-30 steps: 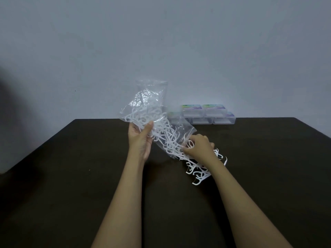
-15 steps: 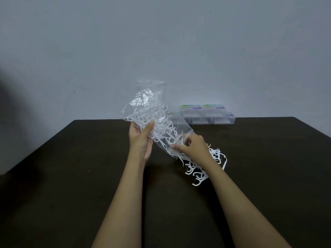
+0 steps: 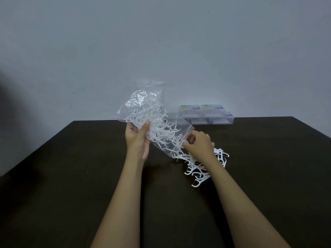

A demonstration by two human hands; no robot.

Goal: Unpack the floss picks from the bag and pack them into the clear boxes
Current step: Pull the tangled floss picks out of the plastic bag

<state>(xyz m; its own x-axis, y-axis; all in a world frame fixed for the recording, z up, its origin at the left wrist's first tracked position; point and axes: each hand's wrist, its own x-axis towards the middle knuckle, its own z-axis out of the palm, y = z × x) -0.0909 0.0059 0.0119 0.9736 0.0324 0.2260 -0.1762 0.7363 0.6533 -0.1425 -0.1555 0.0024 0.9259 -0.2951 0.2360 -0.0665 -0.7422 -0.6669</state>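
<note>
A clear plastic bag (image 3: 148, 108) full of white floss picks is held tilted above the dark table (image 3: 71, 176), its mouth pointing down to the right. My left hand (image 3: 138, 140) grips the bag's lower side with thumb against the plastic. My right hand (image 3: 198, 144) pinches the bag's open mouth edge. A loose heap of white floss picks (image 3: 202, 169) lies on the table under and beyond my right wrist. Several clear boxes (image 3: 202, 114) with coloured labels stand stacked at the table's far edge, partly seen through the bag.
A plain grey wall rises behind the table. The table's left and right edges slant outward toward me. Bare dark tabletop spreads to the left of my arms and to the right of the heap.
My right hand has shifted slightly left and up along the bag's mouth. The bag stays tilted in my left hand, and the heap on the table looks much the same.
</note>
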